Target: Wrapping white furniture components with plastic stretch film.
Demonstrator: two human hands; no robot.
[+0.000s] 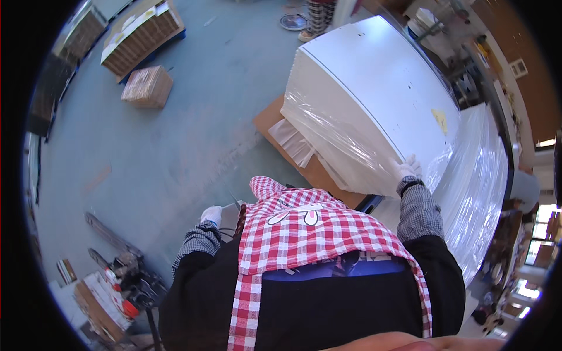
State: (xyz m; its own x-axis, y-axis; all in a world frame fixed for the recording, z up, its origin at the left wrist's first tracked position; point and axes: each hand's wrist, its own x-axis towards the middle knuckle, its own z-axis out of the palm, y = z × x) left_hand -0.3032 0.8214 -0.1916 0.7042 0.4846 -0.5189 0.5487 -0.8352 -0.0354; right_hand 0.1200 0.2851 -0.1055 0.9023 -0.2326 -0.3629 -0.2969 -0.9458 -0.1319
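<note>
A tall stack of white panels [374, 76], partly wrapped in clear film [336, 131], stands in front of me to the right. My right hand [408, 168], in a white glove, lies at the near edge of the top panel with its fingers stretched out. Low on the left is my left hand [212, 216], also gloved in white and curled closed. Beside it shows a pale flat piece [232, 210]; what the fingers hold is not clear. A yellowish patch [439, 120] marks the top panel. Brown cardboard [270, 120] sticks out beneath the stack.
More film-wrapped goods [477, 175] stand close on my right. A pallet jack [132, 266] is at the lower left. Farther left are a wrapped carton [147, 86] and a loaded pallet [140, 36]. Another person's legs [319, 17] show beyond the stack.
</note>
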